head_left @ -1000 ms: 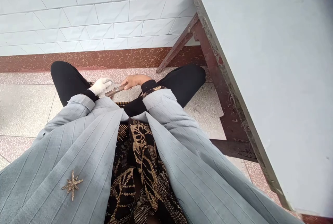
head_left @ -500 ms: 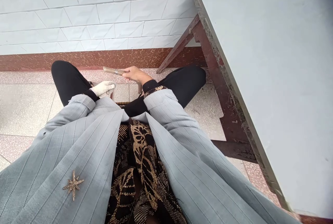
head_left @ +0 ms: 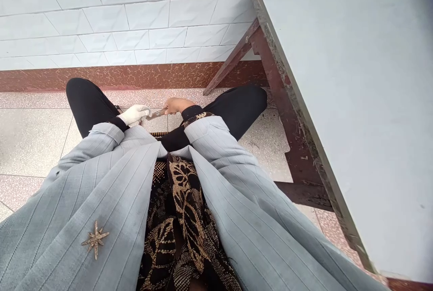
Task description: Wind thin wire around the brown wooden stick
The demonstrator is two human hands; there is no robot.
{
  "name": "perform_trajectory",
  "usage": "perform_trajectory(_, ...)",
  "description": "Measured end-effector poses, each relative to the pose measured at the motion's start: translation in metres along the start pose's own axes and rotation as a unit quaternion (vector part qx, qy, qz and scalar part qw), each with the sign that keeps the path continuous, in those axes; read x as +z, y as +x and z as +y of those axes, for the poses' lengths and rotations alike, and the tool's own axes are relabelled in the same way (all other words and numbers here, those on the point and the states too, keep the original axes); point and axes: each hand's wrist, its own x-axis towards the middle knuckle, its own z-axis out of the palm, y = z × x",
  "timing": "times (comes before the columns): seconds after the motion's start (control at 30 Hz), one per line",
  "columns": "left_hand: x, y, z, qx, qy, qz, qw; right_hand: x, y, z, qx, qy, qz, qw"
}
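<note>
Between my knees, my right hand [head_left: 176, 105] is bare and wrapped round what looks like a paintbrush [head_left: 157, 113]. Its far end slants down and to the left, close to the fingertips of my left hand. My left hand [head_left: 135, 114] wears a white glove. Those fingers are curled, and whatever lies in or under them is mostly hidden by the hand and the grey jacket. I cannot tell whether the brush tip touches the glove.
To the right stands a pale-topped table [head_left: 352, 101] with a dark red wooden frame and a slanting leg [head_left: 233, 58]. A white tiled wall [head_left: 149, 16] with a brown base strip [head_left: 142, 76] is ahead. Speckled floor tiles [head_left: 34, 133] lie below.
My right hand has brought the brush down and turned its tip from pointing left, above the glove, to slanting down beside the gloved fingers. The left hand has hardly moved.
</note>
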Motion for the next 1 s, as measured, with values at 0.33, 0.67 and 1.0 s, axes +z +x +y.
perform_trajectory(0.33,-0.008,0.007,-0.004,0.003,0.007,0.091,0.996,-0.004,0.002,0.011,-0.108,0.059,-0.07,0.99)
perform_trajectory(0.67,-0.012,0.005,-0.004,0.011,-0.079,0.033,0.996,-0.018,-0.024,0.007,-0.217,0.234,-0.08,0.944)
perform_trajectory(1.0,-0.005,0.001,0.004,0.011,-0.097,0.006,0.995,-0.015,0.0,0.015,-0.056,0.331,0.219,0.916)
